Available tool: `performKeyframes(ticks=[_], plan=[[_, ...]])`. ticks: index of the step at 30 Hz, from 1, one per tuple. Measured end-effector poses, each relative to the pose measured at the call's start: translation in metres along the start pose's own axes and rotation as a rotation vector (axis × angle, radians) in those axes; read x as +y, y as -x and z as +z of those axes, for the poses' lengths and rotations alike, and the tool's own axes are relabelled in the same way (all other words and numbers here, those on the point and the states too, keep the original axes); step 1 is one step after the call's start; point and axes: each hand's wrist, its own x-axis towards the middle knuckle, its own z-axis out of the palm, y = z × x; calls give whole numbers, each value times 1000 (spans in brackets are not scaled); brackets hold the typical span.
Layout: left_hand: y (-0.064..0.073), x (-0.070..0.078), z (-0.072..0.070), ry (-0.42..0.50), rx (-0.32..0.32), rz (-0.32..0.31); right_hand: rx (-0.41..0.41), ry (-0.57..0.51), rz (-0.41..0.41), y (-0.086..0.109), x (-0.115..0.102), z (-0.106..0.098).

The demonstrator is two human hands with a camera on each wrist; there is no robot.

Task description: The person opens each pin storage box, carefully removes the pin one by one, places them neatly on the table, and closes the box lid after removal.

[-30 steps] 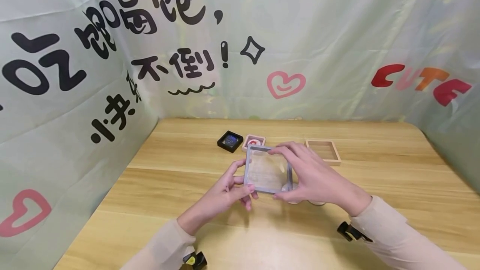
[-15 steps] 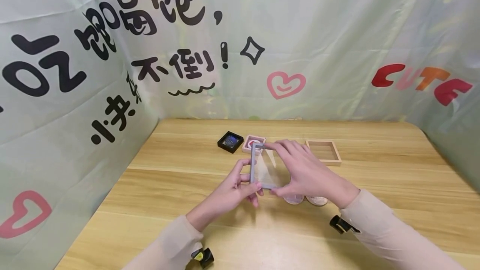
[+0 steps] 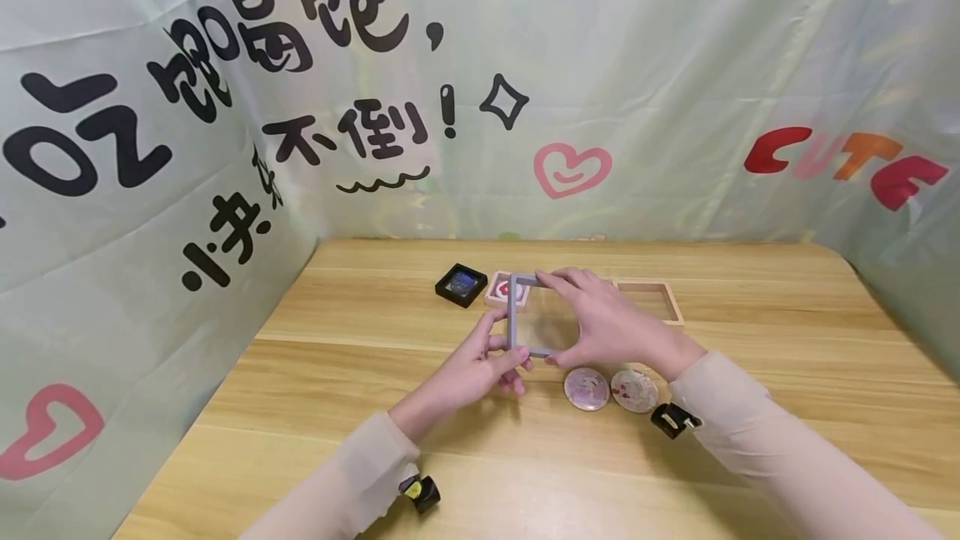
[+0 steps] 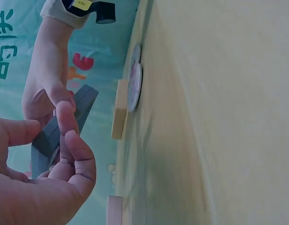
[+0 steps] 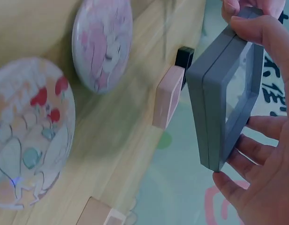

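Grey frame (image 3: 512, 315) gripped by left hand (image 3: 478, 367) and right hand (image 3: 613, 323); pink frame (image 3: 495, 302) contains round badge (image 3: 502, 288)

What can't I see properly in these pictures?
Head view: right side of the gray frame, behind the right hand.
Head view: design inside the black frame, too small.
Left wrist view: pink frame, cut by bottom edge.
Right wrist view: red-spotted disc, cut by left edge.

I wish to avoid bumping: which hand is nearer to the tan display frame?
Right: the right hand partly hides the tan display frame in the head view; the left hand is farther left.
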Motion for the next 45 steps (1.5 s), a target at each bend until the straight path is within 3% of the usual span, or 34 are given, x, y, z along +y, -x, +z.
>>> performKeyframes(ticks=[10, 25, 45], plan=[[-2, -4, -8, -65, 37, -24, -58, -74, 55, -16, 25, 5], [-1, -6, -17, -101, 39, -27, -146, -132, 128, -39, 58, 12], [1, -7, -20, -118, 31, -36, -226, -105, 186, -44, 84, 17]])
